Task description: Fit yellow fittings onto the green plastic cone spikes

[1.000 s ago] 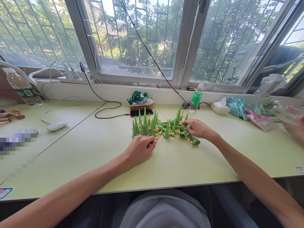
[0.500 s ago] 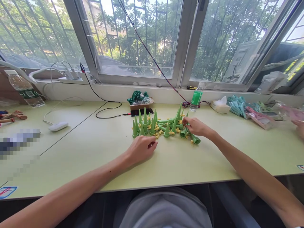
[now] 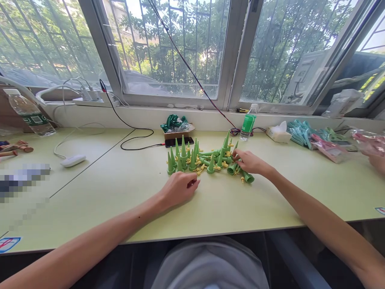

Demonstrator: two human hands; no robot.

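Observation:
Several green plastic cone-shaped spikes (image 3: 183,152) stand point-up in the middle of the table, and others lie on their sides to the right. Small yellow valve-like pieces (image 3: 201,170) are scattered among them. My left hand (image 3: 180,186) rests on the table just in front of the standing spikes, its fingers curled in and nothing showing in them. At the pile's right side, my right hand (image 3: 249,161) reaches down with bent fingers close together among the pieces. What its fingertips hold is hidden. Beneath it lies a green spike (image 3: 248,177) with its wide hollow end facing me.
Behind the pile are a phone (image 3: 179,142) on a cable and a small box (image 3: 177,127). A water bottle (image 3: 248,122), a tissue pack (image 3: 279,133) and bagged goods (image 3: 327,147) stand farther right, near another person's hand (image 3: 377,162). A white device (image 3: 73,161) lies left.
My right hand has shifted very slightly at the pile. My left hand stays put. At the far right, the other person's hand has moved left a little with a pink bagged item.

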